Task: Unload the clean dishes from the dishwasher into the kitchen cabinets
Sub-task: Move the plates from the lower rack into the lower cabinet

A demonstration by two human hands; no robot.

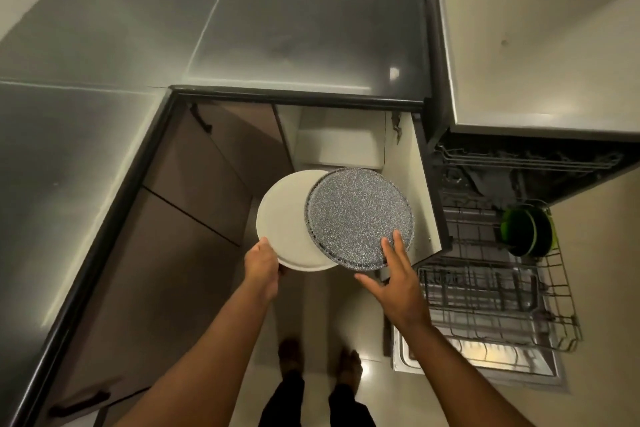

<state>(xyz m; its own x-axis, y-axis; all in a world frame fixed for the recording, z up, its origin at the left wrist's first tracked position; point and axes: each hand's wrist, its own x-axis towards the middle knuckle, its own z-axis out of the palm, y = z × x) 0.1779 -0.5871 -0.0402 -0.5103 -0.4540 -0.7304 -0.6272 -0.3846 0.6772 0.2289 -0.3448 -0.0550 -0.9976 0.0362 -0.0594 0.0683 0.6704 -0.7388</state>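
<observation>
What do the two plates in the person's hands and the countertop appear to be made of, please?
White plate: probably glazed ceramic or melamine, plain and smooth with a soft sheen. Speckled plate: grey granite-look finish, perhaps stoneware or melamine. Countertop: looks like brushed stainless steel, with streaky reflections and visible seams.

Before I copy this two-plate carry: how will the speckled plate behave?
The speckled plate looks rigid and probably breakable. It overlaps the white plate, and the right hand steadies it with straight fingers, so it may slide if tilted.

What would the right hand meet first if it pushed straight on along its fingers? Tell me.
The right hand points up and away; its fingertips already lie on the speckled plate, so that comes first. Beyond is the open cabinet, though depth is unclear.
</observation>
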